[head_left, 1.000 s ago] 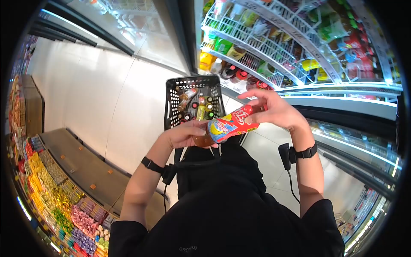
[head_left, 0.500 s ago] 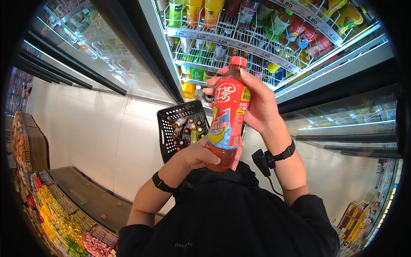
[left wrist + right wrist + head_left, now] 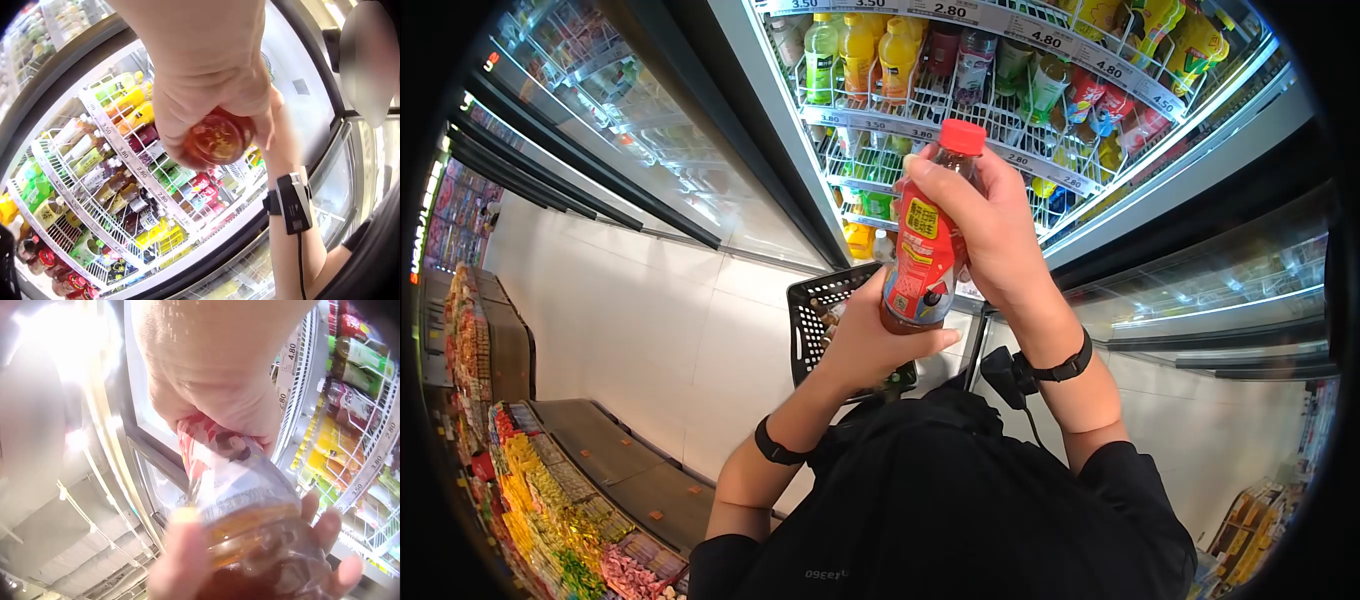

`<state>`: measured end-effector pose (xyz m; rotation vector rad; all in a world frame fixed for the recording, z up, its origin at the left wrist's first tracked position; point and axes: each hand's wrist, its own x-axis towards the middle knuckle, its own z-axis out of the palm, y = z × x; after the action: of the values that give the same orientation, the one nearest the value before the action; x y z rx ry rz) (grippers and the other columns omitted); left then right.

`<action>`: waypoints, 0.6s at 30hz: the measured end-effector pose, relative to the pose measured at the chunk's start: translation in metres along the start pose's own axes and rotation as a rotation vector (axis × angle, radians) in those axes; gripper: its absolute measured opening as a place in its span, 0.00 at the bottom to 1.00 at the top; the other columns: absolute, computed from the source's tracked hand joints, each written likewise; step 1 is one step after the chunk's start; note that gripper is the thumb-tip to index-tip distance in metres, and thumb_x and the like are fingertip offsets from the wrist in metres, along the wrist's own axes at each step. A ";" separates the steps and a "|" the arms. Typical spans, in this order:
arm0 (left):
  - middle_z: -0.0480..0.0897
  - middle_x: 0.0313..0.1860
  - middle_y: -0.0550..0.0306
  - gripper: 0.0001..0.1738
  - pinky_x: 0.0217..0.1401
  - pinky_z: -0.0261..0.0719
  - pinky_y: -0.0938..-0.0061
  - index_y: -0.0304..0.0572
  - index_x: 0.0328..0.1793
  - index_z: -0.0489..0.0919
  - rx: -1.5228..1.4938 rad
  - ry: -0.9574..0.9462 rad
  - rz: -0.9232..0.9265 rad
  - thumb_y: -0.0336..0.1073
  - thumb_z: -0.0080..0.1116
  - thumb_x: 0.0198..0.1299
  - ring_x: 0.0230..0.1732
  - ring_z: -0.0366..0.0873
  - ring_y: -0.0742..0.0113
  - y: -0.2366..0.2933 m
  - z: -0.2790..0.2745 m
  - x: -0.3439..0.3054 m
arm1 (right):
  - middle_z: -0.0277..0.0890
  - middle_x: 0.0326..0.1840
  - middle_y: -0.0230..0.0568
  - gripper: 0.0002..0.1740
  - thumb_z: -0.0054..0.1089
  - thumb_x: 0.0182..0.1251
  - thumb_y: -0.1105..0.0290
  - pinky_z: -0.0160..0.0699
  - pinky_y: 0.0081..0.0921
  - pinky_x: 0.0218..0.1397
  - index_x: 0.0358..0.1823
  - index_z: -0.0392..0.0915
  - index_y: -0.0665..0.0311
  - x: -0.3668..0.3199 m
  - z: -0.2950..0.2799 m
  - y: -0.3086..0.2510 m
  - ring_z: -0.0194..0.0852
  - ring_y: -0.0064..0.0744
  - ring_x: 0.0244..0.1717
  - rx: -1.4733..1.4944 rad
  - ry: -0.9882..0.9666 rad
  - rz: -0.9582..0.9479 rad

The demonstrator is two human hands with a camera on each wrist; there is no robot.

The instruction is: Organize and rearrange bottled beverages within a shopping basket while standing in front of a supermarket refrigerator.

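Observation:
A bottle of iced tea [image 3: 925,250] with a red cap and red label stands nearly upright before my chest in the head view. My right hand [image 3: 1000,225] grips it just below the cap, thumb across the front. Lower down, my left hand [image 3: 875,335] holds the bottle around its base, thumb pointing right. The left wrist view shows the bottle's amber underside [image 3: 219,139] framed by the left hand [image 3: 206,87]. In the right wrist view the right hand [image 3: 212,375] wraps the label end, and left-hand fingers [image 3: 328,531] spread around the clear lower part.
A black shopping basket [image 3: 802,325] with bottles inside is below, partly hidden by my left arm. Ahead stands an open drinks fridge with wire shelves [image 3: 880,118] and price strips. Its glass door [image 3: 650,110] is at the left. Packaged goods [image 3: 540,490] fill a low display at lower left.
The bottle has come up from a tilted position over the basket to nearly upright, and has turned so another side of its label faces me. Both hands have stayed on it.

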<state>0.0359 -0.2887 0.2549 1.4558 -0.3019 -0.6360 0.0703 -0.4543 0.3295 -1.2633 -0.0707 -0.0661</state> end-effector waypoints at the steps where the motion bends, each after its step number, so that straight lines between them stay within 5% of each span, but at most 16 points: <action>1: 0.83 0.47 0.58 0.36 0.54 0.79 0.73 0.39 0.62 0.75 0.005 0.003 -0.001 0.37 0.81 0.48 0.46 0.80 0.73 -0.001 0.005 0.001 | 0.81 0.33 0.32 0.14 0.68 0.71 0.61 0.77 0.20 0.37 0.43 0.79 0.66 0.002 0.002 0.001 0.77 0.17 0.33 -0.070 0.013 -0.013; 5: 0.83 0.45 0.58 0.31 0.47 0.80 0.75 0.37 0.59 0.77 0.149 0.068 0.107 0.36 0.78 0.50 0.43 0.81 0.74 -0.007 0.006 0.001 | 0.80 0.37 0.26 0.19 0.62 0.77 0.54 0.74 0.17 0.42 0.47 0.80 0.65 0.004 0.000 -0.007 0.73 0.12 0.37 -0.099 -0.063 -0.030; 6: 0.84 0.45 0.58 0.30 0.43 0.80 0.75 0.37 0.59 0.77 -0.019 -0.061 0.035 0.35 0.77 0.51 0.41 0.81 0.73 -0.005 0.002 -0.002 | 0.81 0.45 0.36 0.26 0.52 0.80 0.46 0.77 0.23 0.55 0.51 0.79 0.66 0.004 -0.007 -0.010 0.79 0.22 0.46 -0.073 -0.098 -0.004; 8: 0.84 0.44 0.53 0.29 0.31 0.78 0.77 0.37 0.60 0.76 -0.349 -0.298 -0.059 0.27 0.72 0.50 0.37 0.83 0.70 0.001 -0.002 -0.006 | 0.82 0.44 0.39 0.28 0.48 0.81 0.45 0.81 0.28 0.54 0.51 0.79 0.66 0.008 -0.015 -0.012 0.82 0.27 0.45 0.025 -0.097 0.023; 11: 0.84 0.44 0.50 0.31 0.33 0.79 0.78 0.36 0.62 0.74 -0.731 -0.558 -0.154 0.23 0.66 0.47 0.37 0.84 0.66 0.006 0.010 -0.003 | 0.84 0.40 0.46 0.34 0.39 0.82 0.40 0.87 0.36 0.48 0.49 0.78 0.67 0.003 -0.016 -0.016 0.87 0.38 0.41 0.337 -0.127 0.143; 13: 0.83 0.45 0.48 0.34 0.32 0.78 0.78 0.36 0.64 0.73 -0.741 -0.640 -0.164 0.20 0.62 0.45 0.37 0.86 0.61 -0.001 0.015 0.002 | 0.83 0.37 0.47 0.35 0.42 0.80 0.36 0.89 0.33 0.43 0.43 0.79 0.65 -0.006 -0.016 -0.021 0.88 0.40 0.37 0.450 -0.184 0.119; 18: 0.84 0.43 0.48 0.32 0.23 0.68 0.80 0.36 0.62 0.73 -0.682 -0.718 -0.095 0.21 0.66 0.46 0.32 0.81 0.68 -0.005 0.027 0.008 | 0.84 0.34 0.50 0.37 0.38 0.82 0.37 0.87 0.30 0.39 0.41 0.78 0.66 -0.022 -0.025 -0.022 0.87 0.37 0.33 0.356 -0.097 -0.017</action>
<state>0.0265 -0.3156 0.2521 0.5538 -0.5089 -1.1969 0.0467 -0.4845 0.3409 -0.9099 -0.1698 -0.0063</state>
